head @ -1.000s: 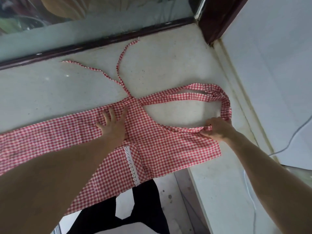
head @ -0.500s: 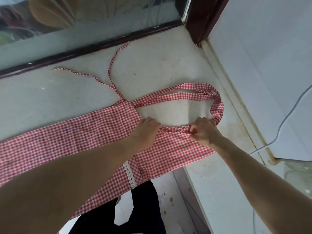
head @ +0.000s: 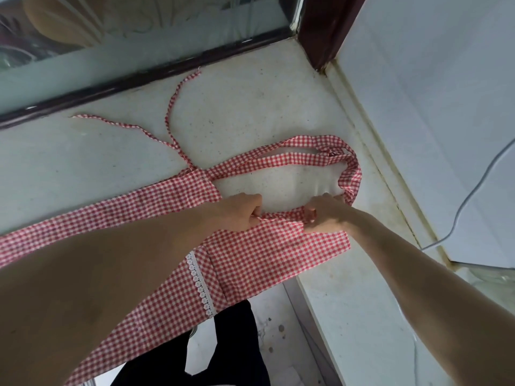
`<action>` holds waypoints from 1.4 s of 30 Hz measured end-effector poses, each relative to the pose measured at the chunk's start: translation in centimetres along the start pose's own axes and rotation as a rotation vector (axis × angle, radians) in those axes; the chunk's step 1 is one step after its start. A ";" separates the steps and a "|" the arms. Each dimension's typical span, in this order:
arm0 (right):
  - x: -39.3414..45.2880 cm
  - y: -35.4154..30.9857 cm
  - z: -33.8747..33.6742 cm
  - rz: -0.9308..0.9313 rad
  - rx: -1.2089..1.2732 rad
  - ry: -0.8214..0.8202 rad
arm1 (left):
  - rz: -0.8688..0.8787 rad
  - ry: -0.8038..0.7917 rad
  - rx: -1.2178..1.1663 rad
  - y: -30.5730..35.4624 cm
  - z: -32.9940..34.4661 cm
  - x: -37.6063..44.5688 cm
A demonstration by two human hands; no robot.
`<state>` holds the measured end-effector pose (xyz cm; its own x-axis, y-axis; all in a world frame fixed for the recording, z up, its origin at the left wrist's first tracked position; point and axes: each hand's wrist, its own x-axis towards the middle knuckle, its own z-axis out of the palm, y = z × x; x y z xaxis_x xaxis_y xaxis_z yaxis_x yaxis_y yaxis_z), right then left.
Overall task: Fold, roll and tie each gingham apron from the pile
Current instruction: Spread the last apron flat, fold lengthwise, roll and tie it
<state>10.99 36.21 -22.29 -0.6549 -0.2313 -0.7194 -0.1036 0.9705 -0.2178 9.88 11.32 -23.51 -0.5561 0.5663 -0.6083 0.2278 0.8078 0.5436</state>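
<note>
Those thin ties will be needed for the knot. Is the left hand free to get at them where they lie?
Probably not yet: the left hand pinches the apron's top edge. The thin ties lie uncovered on the counter beyond it.

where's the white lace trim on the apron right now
In the head view the lace trim runs down the apron at lower centre, just below the left hand, near the counter's front edge.
</note>
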 end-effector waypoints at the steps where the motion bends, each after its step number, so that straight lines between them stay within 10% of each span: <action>1: 0.0 0.0 -0.4 -0.005 0.033 -0.014 | -0.004 -0.033 -0.015 0.0 -0.3 0.0; 19: 0.9 1.1 0.5 0.317 0.167 0.171 | -0.172 0.145 0.090 -0.8 -1.3 1.6; 25: -0.3 2.8 1.3 0.526 -0.180 0.656 | -0.222 0.469 0.490 -0.4 0.6 0.8; 29: -0.7 2.0 4.4 0.031 -0.093 1.091 | -0.172 0.594 0.444 1.1 4.2 -1.0; 34: -1.6 0.0 9.2 -0.027 0.128 0.708 | -0.516 0.314 0.140 0.5 6.7 -2.5; 42: -2.9 -5.6 13.8 0.175 0.025 0.505 | -0.482 0.274 0.169 -3.3 7.2 -4.4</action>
<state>23.79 30.50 -28.10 -0.9403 0.0010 -0.3402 0.0530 0.9882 -0.1434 17.32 7.39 -26.82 -0.8100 0.0835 -0.5805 0.0096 0.9916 0.1292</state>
